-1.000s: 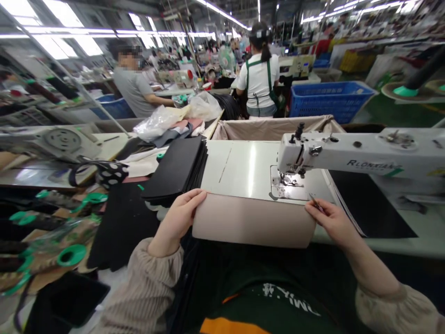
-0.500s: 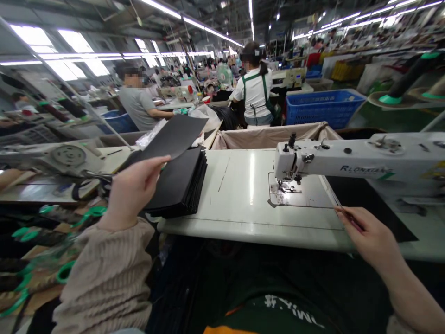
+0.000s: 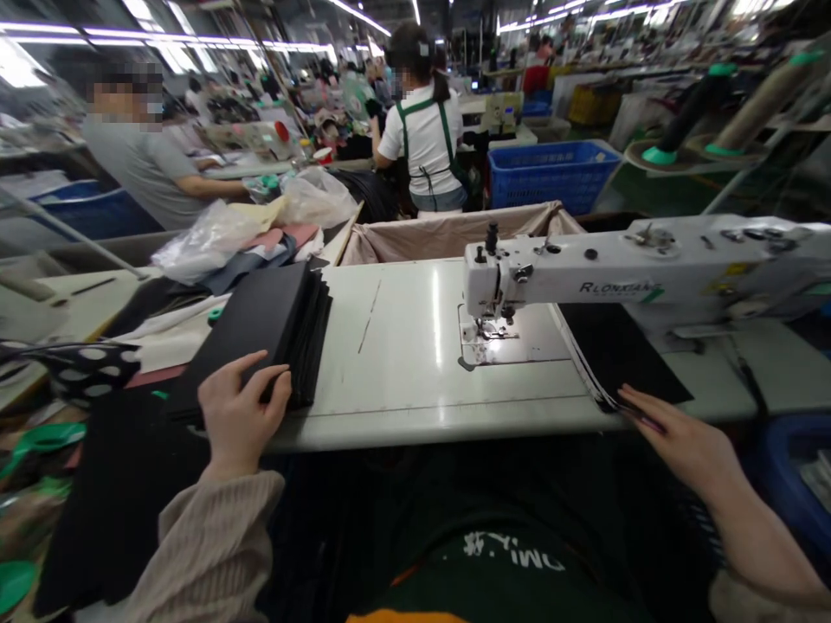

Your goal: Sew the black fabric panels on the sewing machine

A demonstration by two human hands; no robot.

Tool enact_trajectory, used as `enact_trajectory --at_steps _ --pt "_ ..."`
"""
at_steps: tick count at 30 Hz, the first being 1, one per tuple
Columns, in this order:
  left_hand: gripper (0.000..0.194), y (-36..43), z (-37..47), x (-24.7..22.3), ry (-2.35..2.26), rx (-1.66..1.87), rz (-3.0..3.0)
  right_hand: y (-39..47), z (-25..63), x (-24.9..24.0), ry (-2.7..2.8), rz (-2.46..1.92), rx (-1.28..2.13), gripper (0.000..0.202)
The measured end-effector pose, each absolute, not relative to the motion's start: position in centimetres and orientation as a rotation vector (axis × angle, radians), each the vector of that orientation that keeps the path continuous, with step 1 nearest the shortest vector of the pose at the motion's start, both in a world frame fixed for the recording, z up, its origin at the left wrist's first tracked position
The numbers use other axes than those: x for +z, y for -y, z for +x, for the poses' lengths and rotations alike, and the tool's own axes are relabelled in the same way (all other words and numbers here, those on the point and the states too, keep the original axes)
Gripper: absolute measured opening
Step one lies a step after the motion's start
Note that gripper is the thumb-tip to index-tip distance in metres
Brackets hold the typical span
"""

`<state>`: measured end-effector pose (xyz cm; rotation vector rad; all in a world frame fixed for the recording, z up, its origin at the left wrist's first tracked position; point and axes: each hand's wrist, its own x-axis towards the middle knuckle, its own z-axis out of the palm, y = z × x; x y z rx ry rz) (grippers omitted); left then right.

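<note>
My left hand (image 3: 243, 411) is at the near edge of a stack of black sheets (image 3: 253, 303), its fingers curved and apart with nothing visible between them. Lower down on the left, beside the wrist, lies a black sheet (image 3: 123, 489). To the right, my right hand (image 3: 681, 446) has its fingertips at the near corner of some black sheets with pale edges (image 3: 623, 350), which lie beside the sewing machine (image 3: 558, 277). Closed within that hand is a slim purple item (image 3: 651, 424), mostly hidden by the fingers.
A cloth-lined bin (image 3: 447, 235) stands behind the white sewing table (image 3: 396, 346). Plastic bags and fabric scraps (image 3: 240, 234) are heaped behind the stack. Two co-workers and a blue crate (image 3: 551, 177) are farther back; a blue tub (image 3: 802, 463) is at lower right.
The black sheet my left hand held above the stack has left the fingers; a sheet now lies at lower left. That hand has moved lower. The view has turned right.
</note>
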<state>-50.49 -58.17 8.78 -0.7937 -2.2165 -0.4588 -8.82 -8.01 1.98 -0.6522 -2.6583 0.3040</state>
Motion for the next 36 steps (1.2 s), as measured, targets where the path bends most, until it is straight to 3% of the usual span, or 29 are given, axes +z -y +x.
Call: enact_trajectory --at_steps 4,10,14,25,36 --pt "0.024 51.3 -47.2 8.3 2.205 -0.897 -0.799 7.8 -8.6 3.4 2.718 -0.591 0.294 0.038" --pt "0.043 33.6 -40.7 6.1 2.525 -2.686 -0.845 12.4 -11.6 5.8 2.638 -0.405 0.345 0.028" --pt "0.043 26.3 -39.5 5.4 2.213 -3.350 -0.573 14.9 -12.7 5.9 2.697 -0.351 0.372 0.026" --pt "0.030 23.6 -39.6 5.5 1.738 -3.781 -0.309 14.6 -11.9 5.5 2.688 -0.387 0.450 0.026" --pt "0.027 23.3 -39.8 5.7 1.795 -3.772 -0.219 14.4 -11.9 5.3 2.696 -0.379 0.454 0.025"
